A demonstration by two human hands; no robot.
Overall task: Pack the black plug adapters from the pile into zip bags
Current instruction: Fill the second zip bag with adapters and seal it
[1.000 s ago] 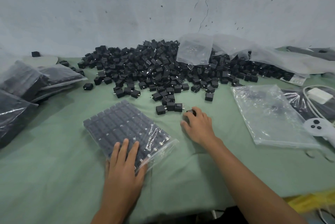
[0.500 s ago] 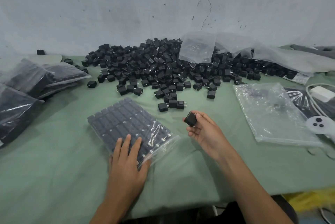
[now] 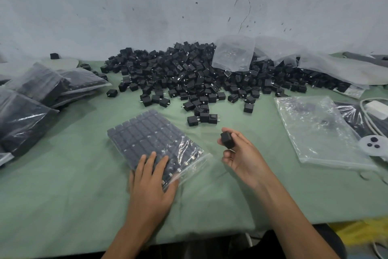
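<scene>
Green tabletop (image 3: 63,195), pile (image 3: 189,74) at back — our L hand (image 3: 151,185) flat on filled zip bag (image 3: 147,133), R grip (image 3: 245,160) pinches one adapter (image 3: 226,139).

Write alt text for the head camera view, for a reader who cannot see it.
A person's right hand pinches one black plug adapter over a green table, while the left hand rests flat on a zip bag packed with rows of adapters. A pile of loose adapters lies behind.

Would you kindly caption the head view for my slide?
Left hand rests on an adapter-filled clear plastic zip bag while right hand holds one black cube-shaped plug adapter near the pile.
</scene>
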